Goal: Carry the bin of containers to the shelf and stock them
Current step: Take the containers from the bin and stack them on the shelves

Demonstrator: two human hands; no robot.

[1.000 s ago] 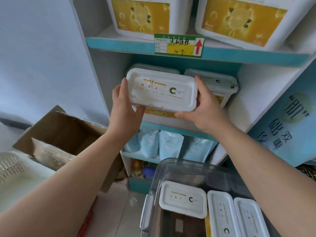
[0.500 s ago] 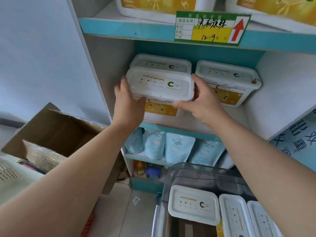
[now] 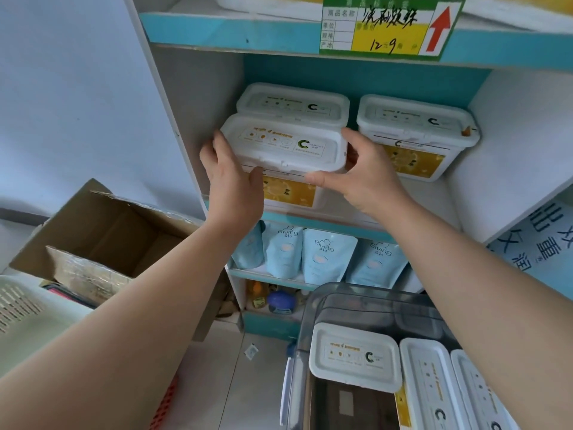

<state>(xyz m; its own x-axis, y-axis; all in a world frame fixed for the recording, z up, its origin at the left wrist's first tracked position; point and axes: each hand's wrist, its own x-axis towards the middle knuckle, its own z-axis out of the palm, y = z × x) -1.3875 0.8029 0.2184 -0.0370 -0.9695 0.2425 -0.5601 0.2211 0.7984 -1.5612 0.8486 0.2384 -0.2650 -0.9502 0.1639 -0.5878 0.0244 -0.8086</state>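
A white lidded container (image 3: pixel 283 144) with a yellow label sits at the front left of the middle shelf (image 3: pixel 412 200). My left hand (image 3: pixel 229 181) grips its left end and my right hand (image 3: pixel 362 175) grips its right end, thumbs under the lid's front rim. Behind it stands another white container (image 3: pixel 293 102), and a third (image 3: pixel 417 131) stands to the right. Below, a clear plastic bin (image 3: pixel 356 299) holds three more white containers (image 3: pixel 353 355).
An open cardboard box (image 3: pixel 108 237) stands at the left by the blue wall. A pale basket (image 3: pixel 28 315) is at the far left. Blue pouches (image 3: pixel 322 256) fill the shelf below. A price tag (image 3: pixel 387 24) hangs on the upper shelf edge.
Both hands have carried the container forward and down onto the middle shelf, in front of the rear one. The view has moved closer to the shelf.
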